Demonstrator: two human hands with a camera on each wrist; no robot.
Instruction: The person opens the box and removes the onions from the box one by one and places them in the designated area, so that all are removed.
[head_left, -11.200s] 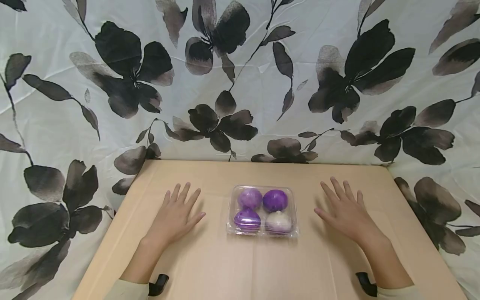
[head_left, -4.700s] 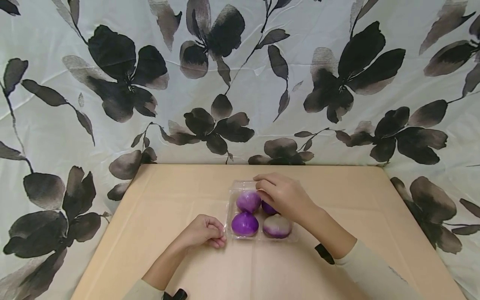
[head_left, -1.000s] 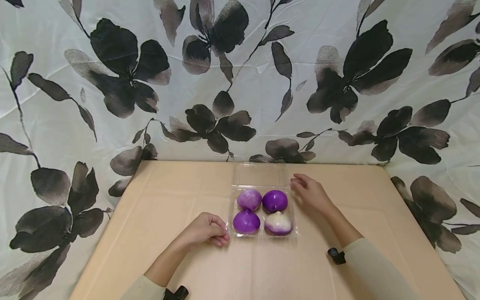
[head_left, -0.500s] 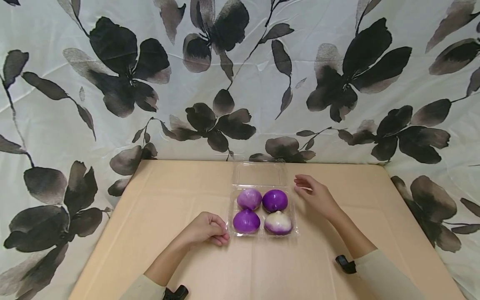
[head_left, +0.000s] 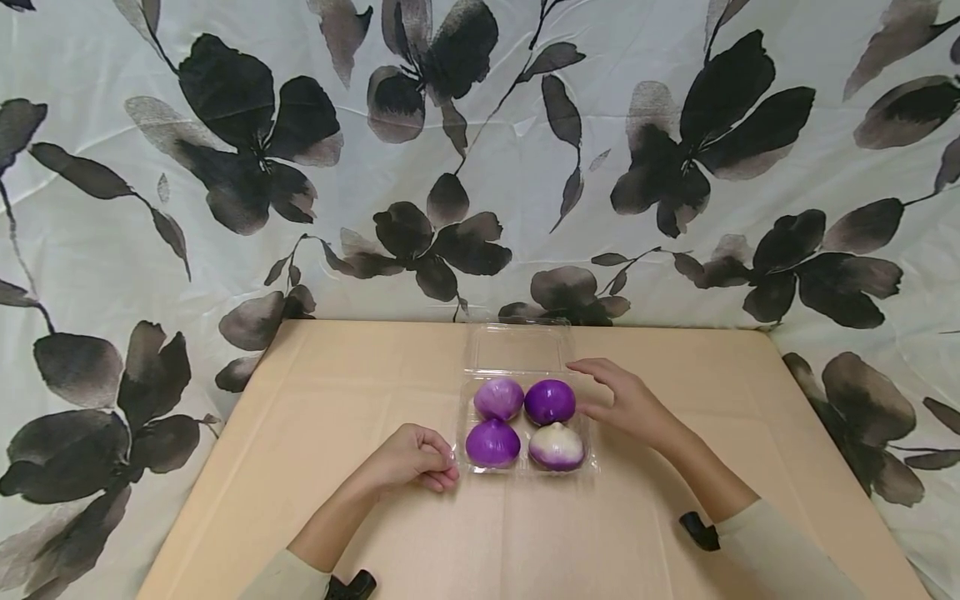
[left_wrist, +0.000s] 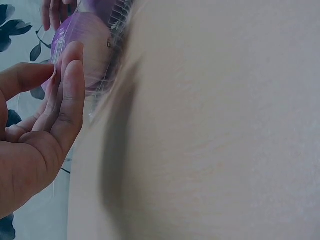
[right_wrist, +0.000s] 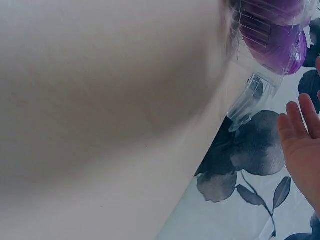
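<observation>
A clear plastic clamshell box (head_left: 525,468) lies on the table with its lid (head_left: 519,348) folded back. Several onions sit in it: a pale purple one (head_left: 498,398) and a deep purple one (head_left: 551,402) at the back, another purple one (head_left: 492,443) front left, and a white-and-purple one (head_left: 557,447) front right. My left hand (head_left: 416,458) pinches the box's left rim between thumb and fingers, seen close in the left wrist view. Beside the back right onion is my right hand (head_left: 626,404), its fingers spread, holding nothing.
The box rests on a light wood-coloured table (head_left: 375,358). A white cloth with dark flowers (head_left: 450,50) hangs behind it and shows along both sides. A black strap piece (head_left: 699,531) sits at my right wrist, another (head_left: 352,585) at my left.
The box's lid, shut at first, now lies folded back. My right hand drew back rightward from the lid, then came in toward the back right onion. My left hand stays at the rim.
</observation>
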